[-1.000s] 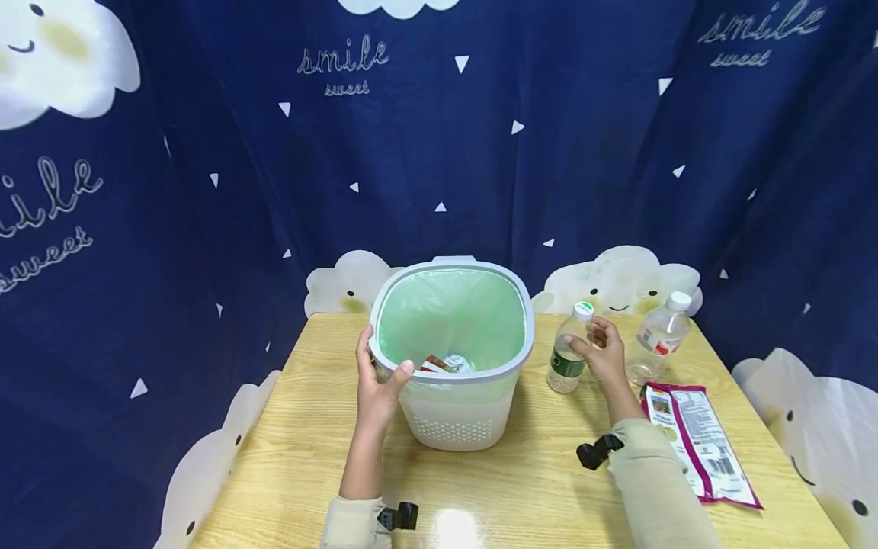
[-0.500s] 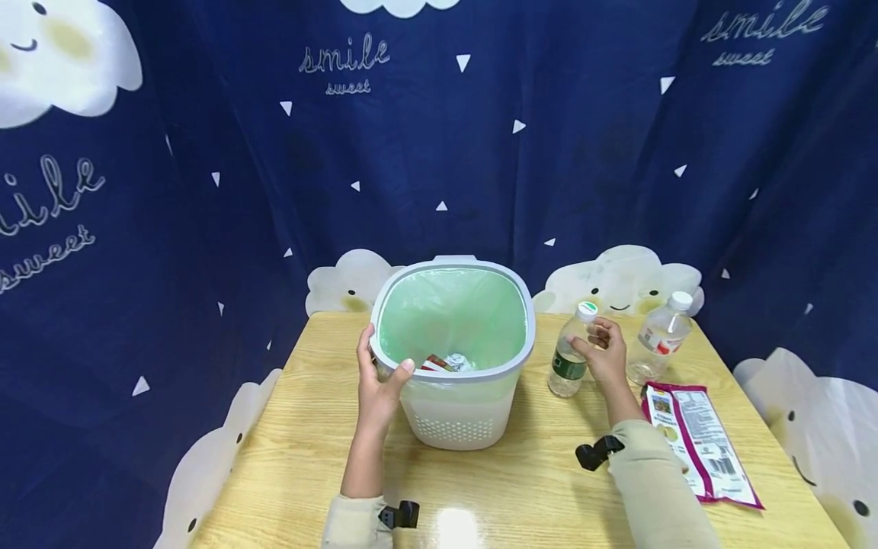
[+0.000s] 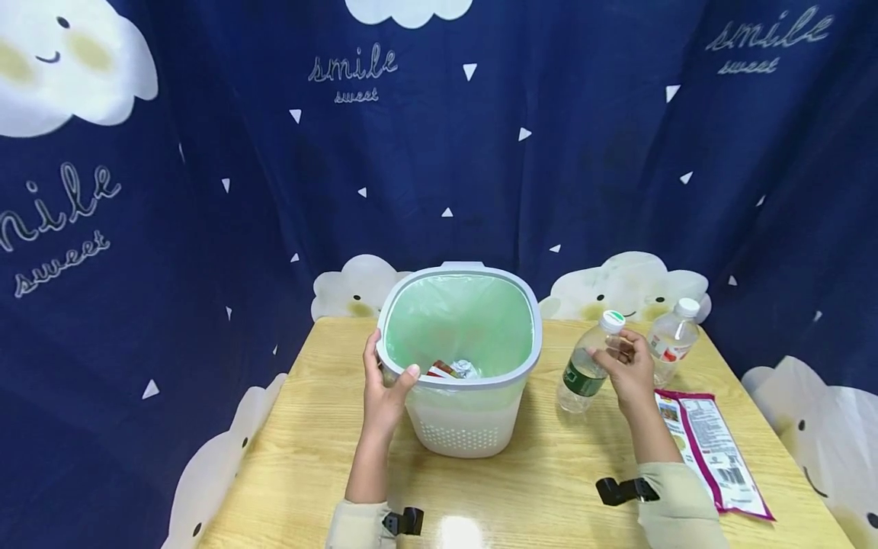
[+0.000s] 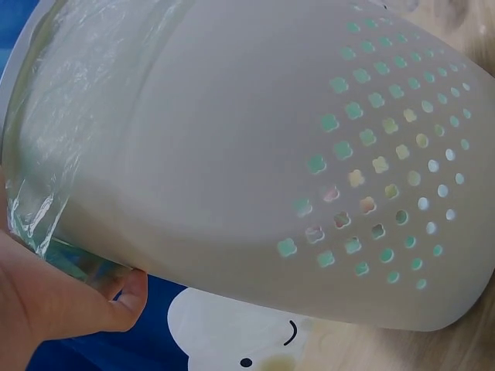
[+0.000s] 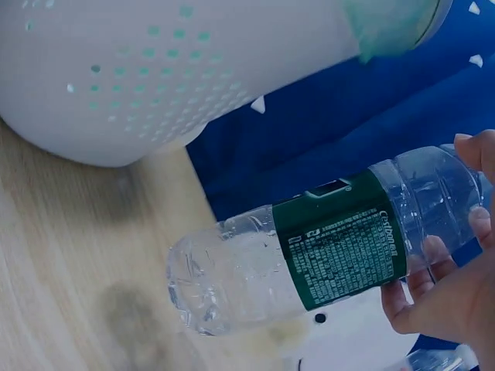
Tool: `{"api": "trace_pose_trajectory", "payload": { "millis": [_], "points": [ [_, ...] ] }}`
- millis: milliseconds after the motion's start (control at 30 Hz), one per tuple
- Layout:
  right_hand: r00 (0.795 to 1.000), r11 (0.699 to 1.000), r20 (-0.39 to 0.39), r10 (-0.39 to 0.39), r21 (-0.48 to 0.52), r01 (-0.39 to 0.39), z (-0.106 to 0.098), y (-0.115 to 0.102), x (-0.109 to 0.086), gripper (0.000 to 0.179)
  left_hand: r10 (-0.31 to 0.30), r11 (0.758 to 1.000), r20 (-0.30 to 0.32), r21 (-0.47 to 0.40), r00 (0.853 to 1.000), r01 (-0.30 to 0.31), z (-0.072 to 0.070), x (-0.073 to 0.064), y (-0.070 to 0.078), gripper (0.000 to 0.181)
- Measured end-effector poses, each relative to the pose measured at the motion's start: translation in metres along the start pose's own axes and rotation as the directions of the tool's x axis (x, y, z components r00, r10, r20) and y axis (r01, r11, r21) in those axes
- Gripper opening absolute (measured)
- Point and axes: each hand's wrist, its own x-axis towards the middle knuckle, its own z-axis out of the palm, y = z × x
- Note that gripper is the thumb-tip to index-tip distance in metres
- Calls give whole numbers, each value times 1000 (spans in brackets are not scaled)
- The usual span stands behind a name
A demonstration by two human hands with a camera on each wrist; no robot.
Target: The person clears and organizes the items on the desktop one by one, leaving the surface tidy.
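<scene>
A white trash bin (image 3: 461, 438) with a green liner bag (image 3: 473, 320) stands upright on the table. On its near left rim my left hand (image 3: 386, 396) grips, the thumb over the edge; the left wrist view shows that hand (image 4: 69, 297) at the liner's fold. Crumpled foil (image 3: 464, 369) and a red-and-white packet (image 3: 442, 369) lie inside. My right hand (image 3: 631, 370) holds a clear plastic bottle (image 5: 232, 267) with a green label and white cap around its upper part. The bottle is tilted, and the right wrist view shows its base off the table.
Behind my right hand stands another clear bottle (image 3: 674, 339) with a red-and-white label. A flat snack bag (image 3: 723, 454) with magenta edges lies at the right on the wooden table (image 3: 295, 435). A blue curtain (image 3: 439, 152) with clouds hangs behind the table.
The bottle in my right hand has tilted, its cap leaning right, and lifted off the table. My left hand keeps its grip on the bin rim. The head view has shifted slightly.
</scene>
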Motion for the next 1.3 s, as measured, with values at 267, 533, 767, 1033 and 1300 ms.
{"api": "trace_pose_trajectory", "payload": {
  "millis": [267, 533, 767, 1033, 1300],
  "points": [
    [996, 996, 26, -83, 30, 82, 3, -28, -11, 44, -13, 1000, -9, 29, 1000, 14, -1, 3, 2, 82],
    [989, 981, 31, -146, 130, 141, 10, -61, -12, 44, -6, 999, -44, 33, 999, 7, -5, 12, -25, 80],
    [985, 977, 40, -165, 145, 158, 15, -86, -10, 45, 35, 999, -71, 43, 997, -32, -3, 10, -30, 78],
    [982, 969, 38, -184, 176, 175, 22, -115, -9, 43, 17, 999, -65, 35, 998, -15, 0, 2, -10, 80],
    [976, 960, 29, -215, 191, 206, 31, -139, -5, 41, 46, 998, -63, 38, 997, -43, 5, -5, 4, 79]
  ]
}}
